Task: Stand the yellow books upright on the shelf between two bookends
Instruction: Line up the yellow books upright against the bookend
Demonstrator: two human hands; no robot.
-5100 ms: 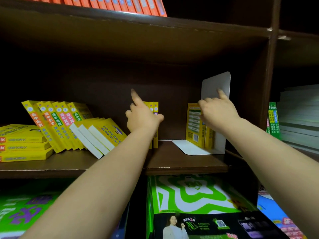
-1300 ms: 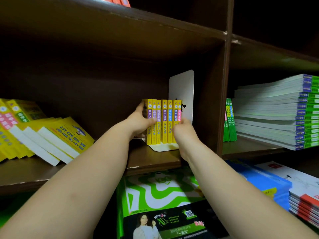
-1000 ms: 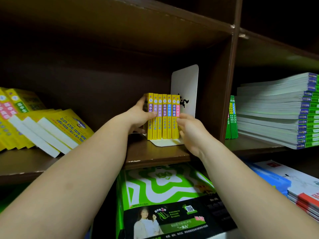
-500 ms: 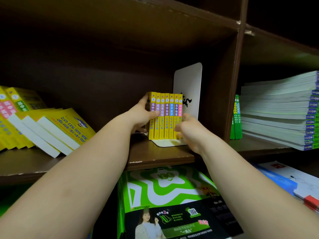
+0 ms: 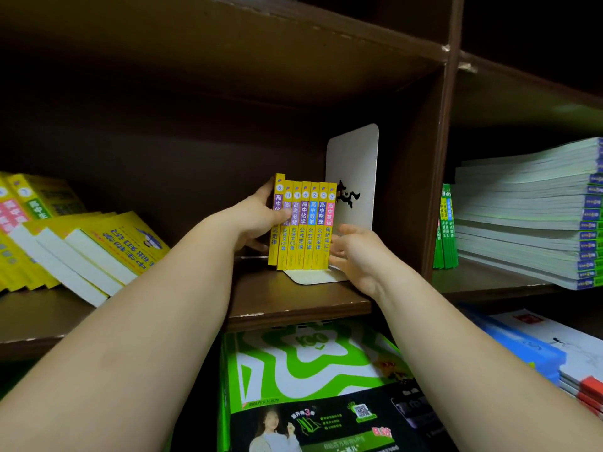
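Several yellow books (image 5: 308,226) stand upright, spines out, on the brown shelf (image 5: 293,305), against a white bookend (image 5: 354,177) on their right. My left hand (image 5: 257,220) grips the leftmost book, which sits a little higher and further forward than the others, with the thumb across its spine. My right hand (image 5: 354,252) is at the row's lower right end, fingers straight, touching the last book above the bookend's flat base. A second bookend is not in sight.
More yellow books (image 5: 88,249) lean and lie in a heap at the shelf's left. A vertical divider (image 5: 437,177) closes the bay on the right; beyond it stand green books (image 5: 445,226) and a stack of booklets (image 5: 528,213). Green-covered books (image 5: 313,370) lie below.
Five seconds ago the books were apart; now they form one row at the bookend. In the last second the leftmost book has slid forward, and my right hand's fingers have straightened.
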